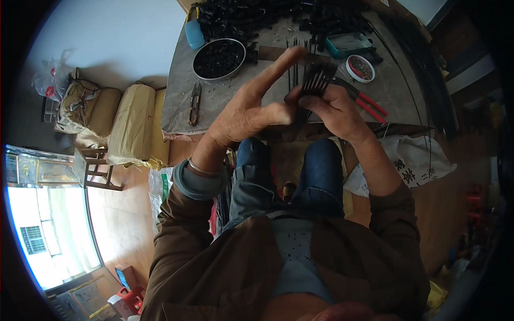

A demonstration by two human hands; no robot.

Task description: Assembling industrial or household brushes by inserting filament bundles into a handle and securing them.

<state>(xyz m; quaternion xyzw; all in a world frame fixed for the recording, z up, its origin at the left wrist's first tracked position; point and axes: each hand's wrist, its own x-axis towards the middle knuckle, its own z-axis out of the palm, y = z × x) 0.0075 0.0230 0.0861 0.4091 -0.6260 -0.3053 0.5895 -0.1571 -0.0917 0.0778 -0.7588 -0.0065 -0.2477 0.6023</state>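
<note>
My right hand [338, 113] is closed on a fanned bundle of thin dark rods [317, 80], its thumb pressed across their lower end. The rods point up and away over the table. Beside it on the left is my left hand [249, 109], index finger and thumb stretched wide apart. Nothing shows between that finger and thumb; its other fingers are hidden. The left thumb tip comes close to the lower end of the bundle, and I cannot tell whether it touches. Behind the hands, several thin rods stand upright by a brown wooden strip [269, 53].
On the grey table [174, 101] are a round bowl of small black pieces [218, 60], pliers [194, 104], red-handled pliers [370, 107], a teal box [348, 45] and a small white dish [360, 68]. Black parts [235, 18] pile up behind. Wrapped bundles [133, 123] stand left.
</note>
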